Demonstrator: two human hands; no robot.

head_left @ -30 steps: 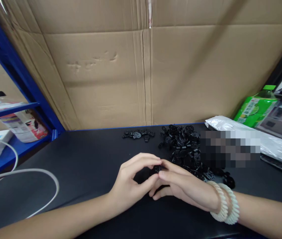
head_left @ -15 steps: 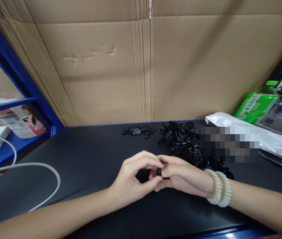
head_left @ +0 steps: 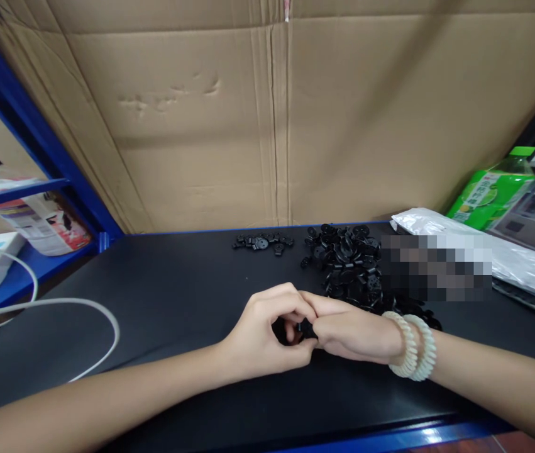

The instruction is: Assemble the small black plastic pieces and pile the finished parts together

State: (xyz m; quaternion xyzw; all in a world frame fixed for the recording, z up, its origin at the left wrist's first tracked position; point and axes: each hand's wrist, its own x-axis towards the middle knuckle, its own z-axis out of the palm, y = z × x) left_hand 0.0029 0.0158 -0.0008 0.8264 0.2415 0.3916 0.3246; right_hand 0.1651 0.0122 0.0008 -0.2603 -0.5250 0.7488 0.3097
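Above the front half of the black table, my left hand (head_left: 267, 330) and my right hand (head_left: 354, 330) meet fingertip to fingertip. Between them they pinch a small black plastic part (head_left: 303, 327), mostly covered by the fingers. My left thumb and forefinger curve round it in a ring, while my right fingers are folded against it from the other side. Just beyond my right hand spreads a large pile of black plastic parts (head_left: 342, 251), some round with holes. A smaller group of similar black parts (head_left: 261, 243) lies further left near the back edge.
The black tabletop (head_left: 168, 296) ends at a cardboard wall (head_left: 201, 126). At the right lie a silver-white plastic package (head_left: 522, 258) and a green-labelled bottle (head_left: 488, 192). On the left, a white cable (head_left: 102, 308) loops over the table beside a blue shelf (head_left: 60, 264) holding a bottle (head_left: 45, 220).
My hands have closed tighter round the small black part, and the right fingers have curled in, hiding more of it. The view has tilted slightly downward.
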